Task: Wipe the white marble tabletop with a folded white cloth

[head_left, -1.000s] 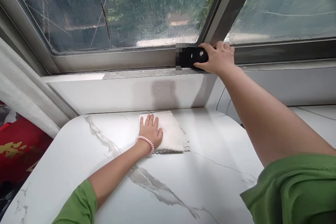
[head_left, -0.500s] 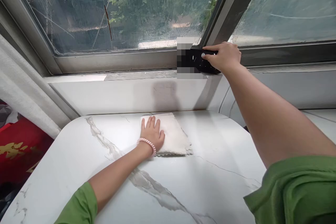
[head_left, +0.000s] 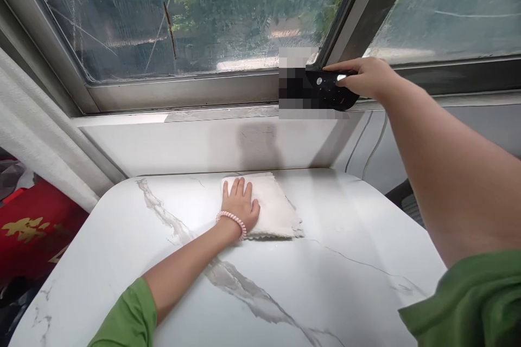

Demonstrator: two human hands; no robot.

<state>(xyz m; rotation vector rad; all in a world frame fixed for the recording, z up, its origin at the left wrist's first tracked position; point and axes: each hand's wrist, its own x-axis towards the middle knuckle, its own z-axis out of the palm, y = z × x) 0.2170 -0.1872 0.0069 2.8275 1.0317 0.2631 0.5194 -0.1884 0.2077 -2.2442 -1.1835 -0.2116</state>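
My left hand (head_left: 241,210) lies flat on a folded cream cloth (head_left: 277,209), fingers spread over its left part. A pink coiled band (head_left: 232,221) circles that wrist. The cloth rests on a white marble-patterned table (head_left: 183,293), close to the far edge. Farther up, my right hand (head_left: 368,78) pinches the right end of a flat black object with white specks (head_left: 331,92). It is in front of the window's lower frame; a pixelated patch hides its left part, so its kind is unclear.
A window (head_left: 228,16) with a metal frame (head_left: 183,91) spans the back above a white ledge (head_left: 183,143). At the left hang a pale curtain (head_left: 36,130) and a red bag with gold marks (head_left: 36,227). Thin cables (head_left: 376,141) run down at the right.
My right hand has moved to the right with the black object, which now shows more of its right end. My left hand stays flat on the cloth. The view has shifted slightly.
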